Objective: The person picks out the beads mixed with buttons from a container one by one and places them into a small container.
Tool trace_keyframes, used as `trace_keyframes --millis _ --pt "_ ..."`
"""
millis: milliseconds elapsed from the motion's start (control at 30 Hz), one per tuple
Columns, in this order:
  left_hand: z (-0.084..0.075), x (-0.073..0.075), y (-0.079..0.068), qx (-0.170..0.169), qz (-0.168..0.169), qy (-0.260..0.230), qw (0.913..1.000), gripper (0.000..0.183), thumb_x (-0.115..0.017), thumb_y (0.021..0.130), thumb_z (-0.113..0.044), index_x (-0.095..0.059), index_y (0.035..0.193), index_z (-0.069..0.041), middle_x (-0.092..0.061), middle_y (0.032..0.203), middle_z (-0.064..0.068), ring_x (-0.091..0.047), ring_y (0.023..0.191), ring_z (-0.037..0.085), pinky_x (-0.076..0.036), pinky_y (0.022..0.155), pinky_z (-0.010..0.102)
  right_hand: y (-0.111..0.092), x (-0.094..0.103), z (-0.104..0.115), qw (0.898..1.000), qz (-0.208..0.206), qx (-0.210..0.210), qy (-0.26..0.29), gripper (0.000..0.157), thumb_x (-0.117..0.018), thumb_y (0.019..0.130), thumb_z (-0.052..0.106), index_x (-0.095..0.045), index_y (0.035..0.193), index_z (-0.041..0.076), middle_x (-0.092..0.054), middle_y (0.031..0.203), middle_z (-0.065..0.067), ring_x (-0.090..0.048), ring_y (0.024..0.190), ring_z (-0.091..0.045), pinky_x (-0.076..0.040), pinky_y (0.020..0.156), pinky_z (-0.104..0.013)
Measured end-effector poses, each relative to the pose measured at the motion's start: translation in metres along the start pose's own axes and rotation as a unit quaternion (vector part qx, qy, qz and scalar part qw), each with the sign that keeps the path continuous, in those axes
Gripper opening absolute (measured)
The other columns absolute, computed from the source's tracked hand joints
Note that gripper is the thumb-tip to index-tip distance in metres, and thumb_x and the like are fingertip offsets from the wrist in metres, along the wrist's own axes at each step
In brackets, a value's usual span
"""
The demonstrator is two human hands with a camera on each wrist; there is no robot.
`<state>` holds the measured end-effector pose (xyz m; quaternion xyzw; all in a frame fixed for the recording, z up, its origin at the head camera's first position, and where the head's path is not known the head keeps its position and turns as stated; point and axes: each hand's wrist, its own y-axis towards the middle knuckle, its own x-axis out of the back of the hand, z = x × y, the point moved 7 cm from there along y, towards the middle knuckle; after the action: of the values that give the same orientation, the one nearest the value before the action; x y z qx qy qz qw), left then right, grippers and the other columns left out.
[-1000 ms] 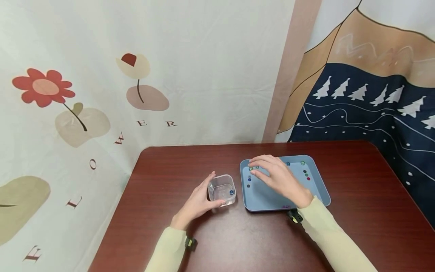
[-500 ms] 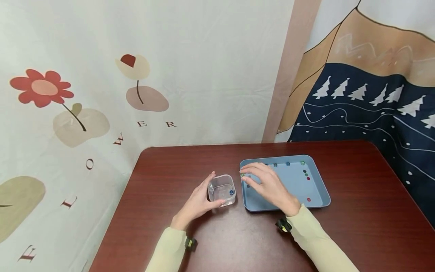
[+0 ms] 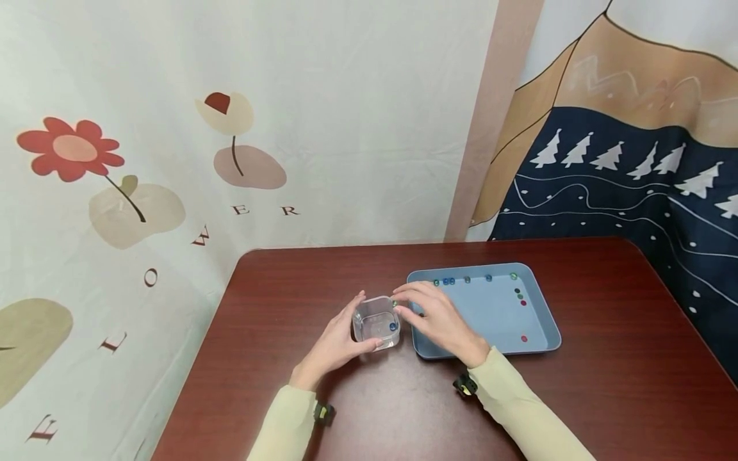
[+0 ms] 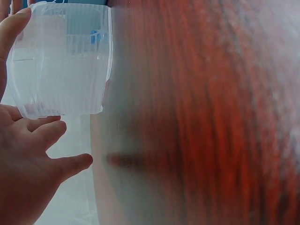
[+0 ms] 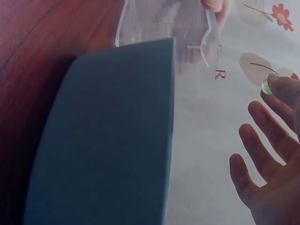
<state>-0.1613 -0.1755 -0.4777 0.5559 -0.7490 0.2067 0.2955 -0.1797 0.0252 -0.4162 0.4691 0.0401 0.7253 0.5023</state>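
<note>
My left hand (image 3: 331, 349) grips a small clear plastic box (image 3: 376, 315) on the table, thumb at its near side and fingers along the left. A blue marble (image 3: 393, 326) lies inside. Between the thumb and index finger of my right hand (image 3: 439, 320) is a green marble (image 5: 266, 87), its other fingers spread in the right wrist view. This hand is over the left edge of a blue tray (image 3: 490, 317), its fingertips right at the box's right rim. Part of the tray's left side is hidden under the hand.
Several blue and green marbles, such as a blue one (image 3: 489, 278), line the tray's far side. At its right lie a few small dark, green and red ones, with a red marble (image 3: 524, 339) nearer the front. The brown table (image 3: 311, 282) meets a printed curtain (image 3: 357, 128) behind.
My right hand has moved left from above the tray to the box's rim, bringing the green marble. My left hand and the box have stayed in place.
</note>
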Motion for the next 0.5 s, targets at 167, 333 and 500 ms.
trace_keyframes --millis 167,333,500 --pt "0.000 -0.001 0.001 0.004 -0.001 0.006 1.0000 0.104 -0.087 0.083 -0.040 -0.029 0.163 -0.006 -0.037 0.165 0.011 -0.047 0.141 0.034 -0.042 0.111 0.054 0.002 -0.010 -0.002 1.000 0.012 -0.001 -0.015 0.021 -0.077 0.096 0.019 -0.077 0.115 0.010 -0.070 0.124 -0.001 -0.062 0.117 -0.021 -0.052 0.097 -0.043" --pt "0.001 -0.002 0.001 0.019 0.002 0.014 0.9997 0.104 -0.086 0.083 -0.042 -0.029 0.164 -0.010 -0.036 0.166 0.008 -0.042 0.143 0.043 -0.037 0.114 0.059 0.002 -0.020 -0.006 0.999 0.026 -0.004 -0.023 0.019 -0.078 0.095 0.018 -0.078 0.112 0.009 -0.070 0.124 -0.002 -0.061 0.116 -0.022 -0.050 0.099 -0.044" --pt "0.002 -0.001 0.000 0.012 0.001 0.013 0.9998 0.104 -0.085 0.084 -0.044 -0.029 0.163 -0.008 -0.036 0.166 0.010 -0.041 0.143 0.048 -0.036 0.113 0.063 0.002 -0.030 -0.007 0.998 0.047 -0.011 -0.031 0.017 -0.079 0.094 0.018 -0.079 0.109 0.010 -0.070 0.123 -0.004 -0.062 0.116 -0.024 -0.050 0.100 -0.045"
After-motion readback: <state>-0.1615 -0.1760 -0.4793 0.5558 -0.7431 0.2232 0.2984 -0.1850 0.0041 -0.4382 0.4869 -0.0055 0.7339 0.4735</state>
